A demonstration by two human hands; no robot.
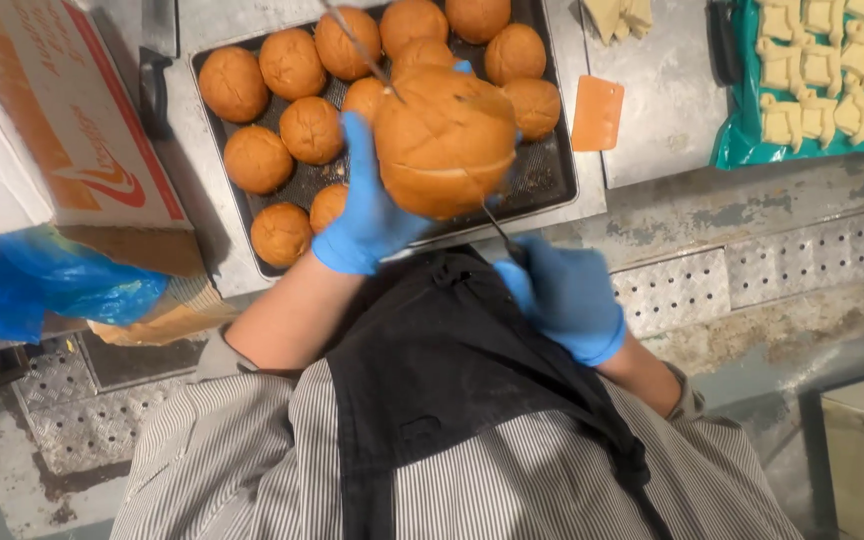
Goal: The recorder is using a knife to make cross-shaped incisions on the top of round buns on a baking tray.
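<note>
Two blue-gloved hands at work: left hand in a closed grip around a large round bun, lifted above a dark baking tray of smaller buns. Right hand in a closed grip on a thin knife, blade running through the bun's side slit. Orange scraper on the desk, right of the bun.

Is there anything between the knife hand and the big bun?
Nothing visible. The left hand holds the bread bun up over the baking tray; the right hand grips a thin knife whose blade already reaches the bun's cut.
</note>
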